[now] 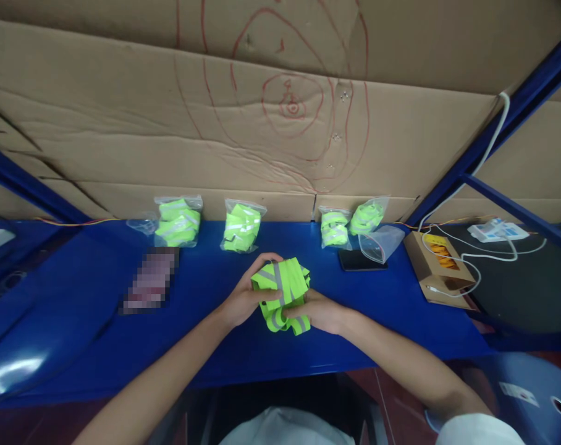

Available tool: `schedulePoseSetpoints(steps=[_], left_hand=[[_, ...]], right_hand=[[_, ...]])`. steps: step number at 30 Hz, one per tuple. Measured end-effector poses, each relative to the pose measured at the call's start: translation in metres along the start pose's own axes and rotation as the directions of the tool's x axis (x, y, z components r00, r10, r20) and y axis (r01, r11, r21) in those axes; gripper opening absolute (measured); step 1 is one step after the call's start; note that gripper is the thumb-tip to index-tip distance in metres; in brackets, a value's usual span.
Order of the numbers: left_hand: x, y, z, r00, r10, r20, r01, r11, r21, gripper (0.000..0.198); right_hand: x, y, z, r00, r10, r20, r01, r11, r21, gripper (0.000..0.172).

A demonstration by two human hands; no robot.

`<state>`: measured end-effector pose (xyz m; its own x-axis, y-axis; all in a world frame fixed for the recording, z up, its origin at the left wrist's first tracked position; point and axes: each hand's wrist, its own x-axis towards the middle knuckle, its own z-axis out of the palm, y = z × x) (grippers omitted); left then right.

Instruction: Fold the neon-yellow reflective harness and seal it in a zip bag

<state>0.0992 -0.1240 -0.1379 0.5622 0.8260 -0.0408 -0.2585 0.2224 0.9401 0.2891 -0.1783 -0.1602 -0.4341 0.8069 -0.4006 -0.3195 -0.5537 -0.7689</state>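
A folded bundle of neon yellow-green reflective strap [287, 278] with grey stripes is held between both hands, above the blue tabletop near its front. My left hand [244, 299] is closed around the bundle's left side, its thumb across the front. From the right, my right hand [324, 313] grips the lower right part, and its fingertips are partly hidden by the bands. Loose looped ends hang below the fold.
Zip bags of similar yellow-green straps stand at the back: one at left [178, 222], another nearer the middle [242, 227], two at right [335, 227]. A clear bag [382, 243] overlaps a black phone [361, 260]. A cardboard box [440, 266] and white cable [487, 151] are farther right.
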Motion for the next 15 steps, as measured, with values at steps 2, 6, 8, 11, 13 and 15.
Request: schedulePoseSetpoints(steps=[2,6,8,11,13,15], left_hand=[[0.0007,0.0001,0.0006,1.0,-0.003,-0.012,0.003,1.0,0.025,0.063],[0.0007,-0.0005,0.0021,0.999,0.008,-0.036,-0.006,0.999,0.053,0.06],[-0.0008,-0.0006,0.0024,0.998,0.043,-0.042,-0.04,0.997,0.064,0.061],[-0.0038,0.0001,0.0012,0.995,0.099,-0.015,-0.098,0.993,0.067,0.061],[-0.0052,0.0004,0.0,0.993,0.117,0.011,-0.117,0.991,0.07,0.061],[-0.0055,0.0003,-0.0009,0.993,0.118,0.023,-0.12,0.99,0.07,0.061]], right_hand=[[0.0001,-0.0011,0.0005,1.0,0.002,-0.023,-0.002,1.0,-0.012,0.051],[-0.0013,-0.0041,-0.0003,0.996,-0.005,-0.085,-0.009,0.986,-0.166,0.037],[-0.0028,-0.0047,-0.0019,0.992,-0.066,-0.108,0.031,0.953,-0.3,0.031],[-0.0046,-0.0034,-0.0042,0.981,-0.188,-0.045,0.151,0.892,-0.427,0.03],[-0.0048,-0.0017,-0.0052,0.969,-0.247,0.01,0.224,0.858,-0.462,0.03],[-0.0043,-0.0005,-0.0057,0.948,-0.315,0.038,0.289,0.805,-0.519,0.03]])
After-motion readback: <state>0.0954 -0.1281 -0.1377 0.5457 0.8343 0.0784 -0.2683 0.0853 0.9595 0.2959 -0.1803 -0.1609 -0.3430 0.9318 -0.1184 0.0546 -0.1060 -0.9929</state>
